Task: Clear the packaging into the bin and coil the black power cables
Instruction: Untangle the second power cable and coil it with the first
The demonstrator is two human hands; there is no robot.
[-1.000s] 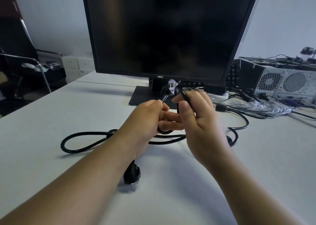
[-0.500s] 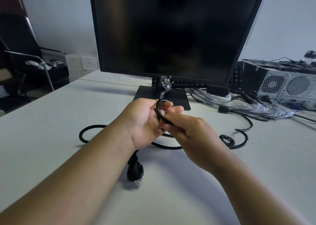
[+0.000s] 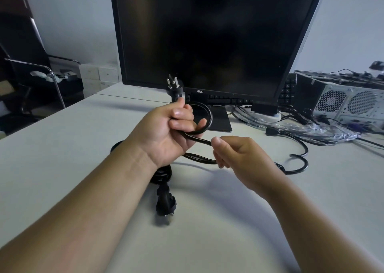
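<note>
My left hand (image 3: 170, 131) grips a black power cable (image 3: 299, 164) just below its three-pin plug (image 3: 174, 86), which points up, and holds one small loop (image 3: 204, 117) of it against my fingers. My right hand (image 3: 236, 154) pinches the same cable a short way to the right of the left hand. From there the cable runs along the white table (image 3: 83, 139) in an S-curve to the right. A second black plug (image 3: 166, 203) lies on the table under my left wrist, beside a bundle of cable partly hidden by my arm.
A dark HKC monitor (image 3: 212, 38) stands right behind my hands, with a keyboard (image 3: 234, 101) behind its base. Clear plastic packaging (image 3: 311, 130) and more cables lie at the right, in front of a computer case (image 3: 349, 102). A chair (image 3: 31, 69) stands at the left.
My left hand rose with the plug and now holds a loop of cable. My right hand let go near the loop and slid right along the cable.
</note>
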